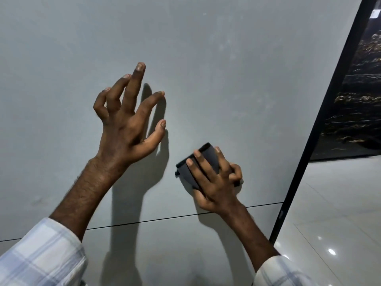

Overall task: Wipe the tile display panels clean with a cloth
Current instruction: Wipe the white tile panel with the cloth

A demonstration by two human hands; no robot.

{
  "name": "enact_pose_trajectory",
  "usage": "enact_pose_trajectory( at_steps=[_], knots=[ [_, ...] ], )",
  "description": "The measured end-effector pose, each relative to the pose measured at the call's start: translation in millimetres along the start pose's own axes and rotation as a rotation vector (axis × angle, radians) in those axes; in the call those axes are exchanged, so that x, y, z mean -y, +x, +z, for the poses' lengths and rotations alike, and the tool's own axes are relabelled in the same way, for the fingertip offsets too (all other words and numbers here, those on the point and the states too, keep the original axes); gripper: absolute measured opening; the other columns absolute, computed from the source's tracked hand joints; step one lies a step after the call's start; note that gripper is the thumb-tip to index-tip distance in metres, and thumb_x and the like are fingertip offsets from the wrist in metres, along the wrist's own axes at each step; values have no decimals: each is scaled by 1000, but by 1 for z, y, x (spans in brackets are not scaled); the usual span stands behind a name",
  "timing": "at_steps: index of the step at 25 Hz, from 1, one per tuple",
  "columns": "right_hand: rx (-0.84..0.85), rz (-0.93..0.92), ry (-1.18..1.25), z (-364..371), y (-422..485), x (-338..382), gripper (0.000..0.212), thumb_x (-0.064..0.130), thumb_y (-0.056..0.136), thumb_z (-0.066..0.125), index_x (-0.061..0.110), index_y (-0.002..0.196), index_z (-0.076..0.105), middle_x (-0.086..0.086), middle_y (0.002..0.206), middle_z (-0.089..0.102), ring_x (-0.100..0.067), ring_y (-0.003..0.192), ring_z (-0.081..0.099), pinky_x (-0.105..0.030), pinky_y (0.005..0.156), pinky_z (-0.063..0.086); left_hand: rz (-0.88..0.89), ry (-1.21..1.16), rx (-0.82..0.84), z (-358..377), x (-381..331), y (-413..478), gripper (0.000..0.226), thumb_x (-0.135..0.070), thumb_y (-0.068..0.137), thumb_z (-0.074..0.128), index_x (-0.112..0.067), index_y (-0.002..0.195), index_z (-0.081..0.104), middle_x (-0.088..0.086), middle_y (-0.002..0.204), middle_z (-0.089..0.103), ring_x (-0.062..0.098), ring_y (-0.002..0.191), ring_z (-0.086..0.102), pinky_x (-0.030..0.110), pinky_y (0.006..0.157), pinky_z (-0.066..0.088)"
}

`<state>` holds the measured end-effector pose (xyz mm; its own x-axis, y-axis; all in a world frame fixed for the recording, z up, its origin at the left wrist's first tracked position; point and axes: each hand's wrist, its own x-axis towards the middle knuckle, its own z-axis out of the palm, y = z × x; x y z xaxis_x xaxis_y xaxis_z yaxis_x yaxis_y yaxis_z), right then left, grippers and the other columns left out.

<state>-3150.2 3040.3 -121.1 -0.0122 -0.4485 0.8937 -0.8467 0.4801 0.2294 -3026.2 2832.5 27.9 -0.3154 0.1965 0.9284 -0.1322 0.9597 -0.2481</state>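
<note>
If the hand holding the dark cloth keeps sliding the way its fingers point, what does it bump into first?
Probably the left hand: the right hand and its cloth point up-left along the grey panel toward its thumb.

**Positions of hands and cloth on the tile display panel**

The left hand [125,120] lies against the tile panel [226,69], above a horizontal joint [165,218]. To its right and lower, the right hand [214,182] presses a folded cloth [198,162] onto the panel. A frame edge [321,120] bounds the panel's right side; beyond it stand another tile panel [358,100] and the floor [340,203].

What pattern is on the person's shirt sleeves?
A pale plaid, white with light blue-grey checks, seen on the sleeves in the head view.
</note>
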Motion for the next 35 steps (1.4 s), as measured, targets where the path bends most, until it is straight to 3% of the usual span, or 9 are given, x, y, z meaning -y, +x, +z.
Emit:
enact_pose_trajectory(
  at_steps=[3, 5, 10, 16, 19, 23, 25, 30, 35],
  knots=[
    [-125, 43, -33, -11, -2, -31, 73, 17, 72, 63, 13, 144, 54, -11, 155, 47, -38, 154, 25, -49, 124, 24, 95, 91, 24, 6, 13, -4, 64, -45, 99, 55, -14, 155, 47, 17, 169, 26, 37, 155, 20, 58, 117, 19],
    [-233, 247, -108, -25, 17, -49, 72, 24, 79, 74, 15, 147, 52, -12, 156, 49, -40, 151, 32, -52, 118, 27, 151, 130, 29, 10, 17, -9, 71, -46, 100, 53, -14, 161, 37, 18, 169, 26, 42, 156, 20, 62, 119, 18],
    [-412, 635, -139, -53, 125, -60, 71, 44, 92, 66, 23, 157, 44, -1, 166, 37, -33, 151, 32, -47, 106, 25, 135, 122, 19, 13, 15, -10, 73, -46, 100, 53, -14, 162, 34, 17, 170, 25, 42, 156, 20, 64, 121, 16],
    [-135, -80, -158, -31, 69, -43, 73, 29, 80, 72, 16, 150, 56, -8, 158, 47, -44, 147, 38, -58, 109, 34, 157, 76, 35, 10, 14, -11, 75, -46, 97, 57, -12, 161, 38, 17, 170, 25, 43, 157, 19, 65, 121, 15],
    [-263, 166, -194, -48, 77, -79, 74, 31, 80, 82, 17, 148, 57, -7, 157, 49, -43, 143, 43, -58, 106, 35, 173, 73, -3, 3, 20, -2, 64, -47, 95, 59, -15, 151, 55, 14, 169, 28, 38, 157, 22, 62, 119, 16],
    [-490, 471, -167, -79, 176, -102, 64, 45, 96, 67, 19, 153, 52, 1, 162, 45, -33, 145, 40, -47, 107, 29, 184, 44, -50, -12, 34, 49, 40, -43, 97, 58, -14, 122, 69, 15, 170, 26, 34, 156, 25, 64, 116, 24],
    [-463, 451, -186, -79, 200, -86, 68, 46, 93, 65, 22, 155, 48, 3, 164, 40, -33, 147, 38, -47, 106, 29, 211, 27, -76, -21, 40, 73, 39, -41, 97, 57, -13, 122, 68, 16, 169, 27, 33, 155, 29, 63, 116, 27],
    [-188, -142, -255, -59, 133, -69, 71, 37, 83, 66, 25, 152, 53, 0, 161, 45, -36, 148, 41, -56, 91, 35, 173, 74, -123, -26, 58, 92, 52, -42, 96, 57, -12, 138, 62, 13, 170, 25, 32, 156, 28, 64, 119, 23],
    [-445, 282, -187, -84, 187, -113, 68, 44, 88, 76, 23, 149, 56, 5, 160, 45, -33, 143, 45, -57, 101, 36, 227, 118, -141, -10, 62, 85, 64, -41, 97, 57, -5, 151, 52, 15, 167, 32, 38, 157, 26, 68, 121, 20]
  ],
)
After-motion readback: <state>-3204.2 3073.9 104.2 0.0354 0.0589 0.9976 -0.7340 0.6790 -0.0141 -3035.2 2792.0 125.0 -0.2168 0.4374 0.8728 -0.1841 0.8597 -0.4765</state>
